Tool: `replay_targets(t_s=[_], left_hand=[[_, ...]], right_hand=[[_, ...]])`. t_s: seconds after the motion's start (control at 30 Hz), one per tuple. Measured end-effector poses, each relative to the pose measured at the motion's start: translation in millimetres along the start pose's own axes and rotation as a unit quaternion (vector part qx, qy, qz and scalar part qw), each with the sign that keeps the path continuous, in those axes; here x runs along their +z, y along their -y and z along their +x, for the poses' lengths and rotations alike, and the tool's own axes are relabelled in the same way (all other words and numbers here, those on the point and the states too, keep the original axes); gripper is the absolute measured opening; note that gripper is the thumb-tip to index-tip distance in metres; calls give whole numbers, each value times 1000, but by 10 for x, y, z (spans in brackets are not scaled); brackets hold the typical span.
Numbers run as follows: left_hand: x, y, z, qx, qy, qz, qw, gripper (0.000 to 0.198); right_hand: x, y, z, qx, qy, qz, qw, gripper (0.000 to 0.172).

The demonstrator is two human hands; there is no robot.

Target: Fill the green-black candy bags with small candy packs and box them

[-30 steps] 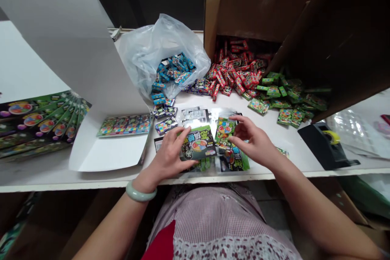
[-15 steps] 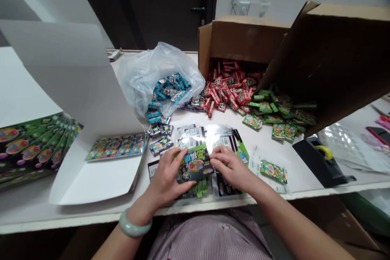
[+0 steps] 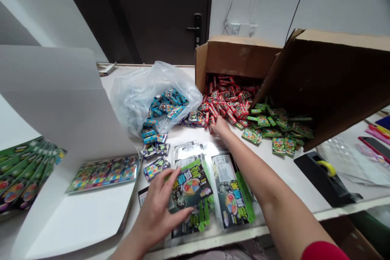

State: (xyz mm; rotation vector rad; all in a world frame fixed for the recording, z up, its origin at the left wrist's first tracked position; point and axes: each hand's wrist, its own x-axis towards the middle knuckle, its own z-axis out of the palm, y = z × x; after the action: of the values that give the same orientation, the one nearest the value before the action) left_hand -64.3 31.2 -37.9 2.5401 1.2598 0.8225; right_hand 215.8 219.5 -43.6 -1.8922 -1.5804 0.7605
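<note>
My left hand (image 3: pixel 163 205) holds a black-and-green printed pouch (image 3: pixel 191 187) by its left side, thumb below and fingers above. It is tilted over more of these pouches at the table's front. My right hand (image 3: pixel 219 126) is stretched out to the front of a heap of small red boxes (image 3: pixel 228 99). Its fingers are pinched together around a small red box (image 3: pixel 211 123), mostly covered by them. Beneath my right forearm lies a stack of black-and-green pouches (image 3: pixel 233 203) with clear film around them.
A clear plastic bag (image 3: pixel 131 97) spills small blue boxes (image 3: pixel 169 103); purple boxes (image 3: pixel 157 167) lie in front. Green packets (image 3: pixel 268 120) sit by the open cardboard box (image 3: pixel 240 59). A white carton (image 3: pixel 76 219) stands left, a black tape dispenser (image 3: pixel 319 183) right.
My right hand has left the pouches and reached forward to the red boxes. My left hand keeps the pouch, now tilted more. The view has shifted, so things sit lower.
</note>
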Motion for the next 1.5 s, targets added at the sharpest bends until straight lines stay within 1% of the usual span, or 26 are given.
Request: replay_targets(t_s=[0.1,0.23,0.37,0.43,0.5,0.57,0.6,0.67,0.73,0.77,0.83,0.87,0.93,0.97,1.0,1.07,1.13,1.17,1.2,1.27,1.3,1.4,1.5], left_hand=[[-49,38,12,0,-5,-1,1000,90],[-52,34,29,0,-5,-6,1000,87],[-27,-9,8,1,3,0,1000,85],[-27,-20,-11,1,11,8,1000,85],[-35,-24,-25,-3,15,15,1000,84],[-44,-28,-31,-7,13,19,1000,83],[-47,-33,-33,-8,12,19,1000,83],[-48,-47,-37,-5,11,17,1000,83],[-43,-66,-47,0,13,13,1000,84],[-40,-74,-52,2,16,13,1000,85],[-29,-88,-57,5,24,11,1000,86],[-21,-91,-55,9,29,10,999,86],[-1,-91,-42,19,42,7,999,86],[11,-87,-33,26,47,7,999,86],[23,-83,-25,30,49,7,998,86],[48,-76,-13,34,52,10,998,86],[69,-77,-7,37,49,7,998,87],[79,-83,-4,40,46,2,998,88],[88,-90,-1,46,41,-4,998,89],[103,-105,8,59,31,-14,998,91],[108,-112,12,64,26,-16,997,91],[104,-120,15,68,26,-18,997,93],[78,-115,-7,69,38,-29,997,94]], right_hand=[[-168,-203,-223,37,12,117,992,39],[-405,-390,-674,27,72,264,961,29],[-496,-449,-1077,13,116,347,931,33],[-505,-475,-1217,-24,126,354,926,32],[-509,-522,-1310,-109,94,298,944,23],[-518,-597,-1371,-205,40,181,961,18],[-526,-642,-1399,-240,30,119,963,20],[-548,-736,-1463,-282,59,23,957,30],[-571,-806,-1548,-292,88,-27,952,37],[-577,-824,-1596,-286,85,-43,953,39],[-562,-821,-1685,-252,53,-77,963,42],[-539,-802,-1720,-230,38,-99,967,48],[-478,-741,-1765,-194,31,-144,970,69],[-450,-703,-1777,-185,30,-159,969,74],[-431,-662,-1788,-184,24,-164,969,73],[-437,-568,-1823,-202,-15,-146,968,65],[-503,-451,-1891,-249,-55,-119,960,64],[-551,-385,-1934,-282,-60,-117,950,65],[-601,-316,-1979,-314,-48,-127,940,65],[-690,-181,-2054,-366,12,-175,914,63],[-724,-122,-2079,-381,46,-202,901,63],[-794,4,-2096,-408,136,-250,867,63],[-863,66,-2071,-422,196,-256,847,64]])
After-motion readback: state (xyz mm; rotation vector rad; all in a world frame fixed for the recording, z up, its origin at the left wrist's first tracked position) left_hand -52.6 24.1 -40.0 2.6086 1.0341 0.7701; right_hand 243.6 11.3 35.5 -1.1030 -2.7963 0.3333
